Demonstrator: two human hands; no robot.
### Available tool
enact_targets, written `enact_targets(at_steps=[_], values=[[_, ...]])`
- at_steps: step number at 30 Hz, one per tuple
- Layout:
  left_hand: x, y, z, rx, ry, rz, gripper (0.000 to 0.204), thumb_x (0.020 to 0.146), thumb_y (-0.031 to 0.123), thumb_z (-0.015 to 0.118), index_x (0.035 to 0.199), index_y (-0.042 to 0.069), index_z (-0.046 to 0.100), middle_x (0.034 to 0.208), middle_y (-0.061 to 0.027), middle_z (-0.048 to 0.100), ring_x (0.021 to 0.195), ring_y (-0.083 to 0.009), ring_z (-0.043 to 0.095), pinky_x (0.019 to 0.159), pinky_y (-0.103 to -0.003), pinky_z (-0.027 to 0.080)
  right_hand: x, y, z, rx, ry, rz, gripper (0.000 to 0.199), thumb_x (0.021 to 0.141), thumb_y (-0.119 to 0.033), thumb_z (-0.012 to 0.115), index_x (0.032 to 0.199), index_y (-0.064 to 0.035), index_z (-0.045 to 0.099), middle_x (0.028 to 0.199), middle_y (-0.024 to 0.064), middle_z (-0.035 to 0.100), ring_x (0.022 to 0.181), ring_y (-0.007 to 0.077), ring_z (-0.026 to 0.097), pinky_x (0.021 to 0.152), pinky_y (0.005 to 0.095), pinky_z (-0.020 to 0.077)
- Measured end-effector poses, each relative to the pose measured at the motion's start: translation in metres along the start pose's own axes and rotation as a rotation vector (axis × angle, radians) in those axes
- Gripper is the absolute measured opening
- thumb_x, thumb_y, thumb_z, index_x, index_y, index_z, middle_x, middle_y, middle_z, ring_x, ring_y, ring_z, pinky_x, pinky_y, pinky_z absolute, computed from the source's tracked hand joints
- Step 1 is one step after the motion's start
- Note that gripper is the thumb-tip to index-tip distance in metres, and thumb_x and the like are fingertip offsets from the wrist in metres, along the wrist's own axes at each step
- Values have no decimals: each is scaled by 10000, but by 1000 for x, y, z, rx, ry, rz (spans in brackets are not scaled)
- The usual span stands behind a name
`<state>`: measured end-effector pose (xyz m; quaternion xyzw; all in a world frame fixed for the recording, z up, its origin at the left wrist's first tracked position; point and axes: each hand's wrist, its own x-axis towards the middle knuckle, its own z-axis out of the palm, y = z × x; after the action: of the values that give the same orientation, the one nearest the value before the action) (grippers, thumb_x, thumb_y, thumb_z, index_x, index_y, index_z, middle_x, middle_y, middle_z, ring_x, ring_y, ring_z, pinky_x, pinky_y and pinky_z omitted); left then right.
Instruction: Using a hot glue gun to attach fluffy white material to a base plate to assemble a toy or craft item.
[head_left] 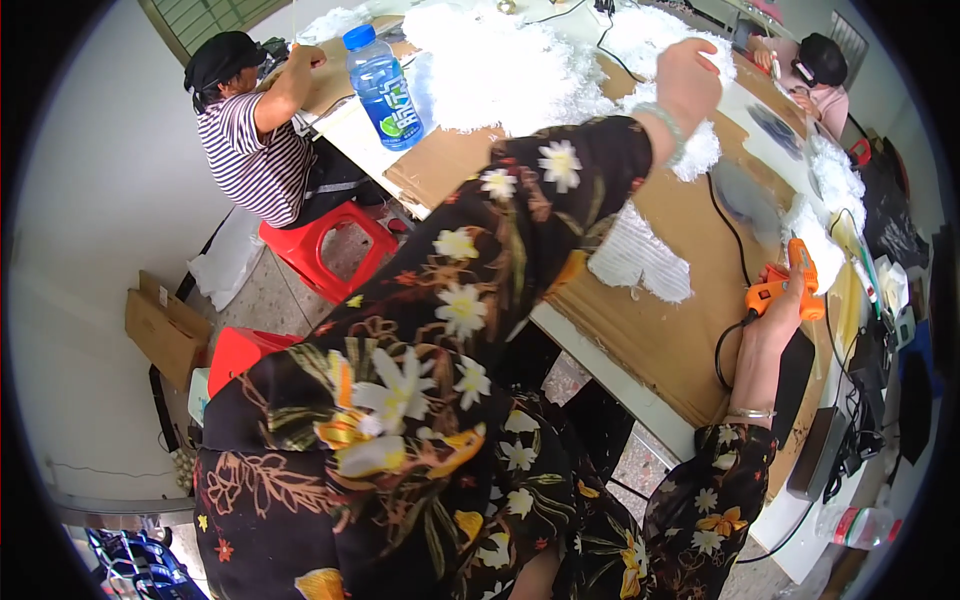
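Note:
My left hand [690, 85] is raised over the far side of the table, beside a large white heap [500, 65] of loose, fluffy-looking pieces. Its fingers are curled closed; whether anything small is between them is hidden. At the right, my right hand [765, 335] is wrapped round an orange glue gun [803, 265], whose nozzle points away from me. A black cord [722, 350] hangs from the gun. Between my arms, a white ribbed piece [645, 262] lies on a brown cardboard sheet [640, 340] that covers the tabletop.
A blue-capped bottle [385, 95] stands at the far left of the table. One person [255, 140] sits at the left, another [820, 80] at the far right. Red plastic stools [335, 250] stand on the floor. Cables and a dark power strip [818, 455] line the right edge, near a lying clear bottle [855, 525].

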<state>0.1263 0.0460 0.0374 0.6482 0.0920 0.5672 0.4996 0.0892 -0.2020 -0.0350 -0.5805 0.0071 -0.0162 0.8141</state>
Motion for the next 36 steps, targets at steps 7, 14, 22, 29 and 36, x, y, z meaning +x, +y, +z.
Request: enact_targets(at_steps=[7, 14, 22, 29, 36], values=[[-27, 45, -103, -13, -431, 95, 155, 775, -31, 565, 910, -9, 636, 758, -53, 638, 702, -77, 573, 627, -208, 456, 13, 8, -2, 136, 26, -19, 273, 905, -211, 499, 1116, -65, 593, 683, 70, 540, 545, 141, 493, 425, 225, 374], [-103, 54, -164, 505, -651, 833, 263, 626, -49, 609, 874, 34, 639, 748, -82, 627, 670, -231, 609, 567, -299, 485, 25, 16, -10, 118, -57, -39, 274, 897, -185, 513, 1102, -5, 530, 764, 95, 558, 651, 176, 563, 559, 270, 471], [-137, 41, -156, 491, -781, 1049, 240, 621, 35, 601, 858, 56, 627, 798, -31, 587, 724, -190, 575, 631, -280, 480, 21, 17, -18, 77, -84, -52, 292, 895, -202, 512, 1085, 19, 508, 781, 98, 579, 670, 180, 576, 608, 282, 484], [-134, 39, -159, 552, -912, 1020, 191, 621, 70, 596, 810, 80, 614, 779, -4, 574, 730, -169, 557, 648, -281, 469, 22, 18, -14, 34, -81, 8, 284, 892, -207, 512, 1069, 15, 510, 808, 109, 598, 689, 179, 584, 615, 281, 481], [-141, 39, -161, 534, -975, 928, 145, 656, 78, 605, 801, 91, 611, 788, 5, 587, 745, -172, 561, 666, -296, 467, 23, 19, -15, -12, -114, -24, 306, 895, -228, 519, 1086, 10, 517, 823, 109, 606, 699, 171, 585, 624, 282, 481]])
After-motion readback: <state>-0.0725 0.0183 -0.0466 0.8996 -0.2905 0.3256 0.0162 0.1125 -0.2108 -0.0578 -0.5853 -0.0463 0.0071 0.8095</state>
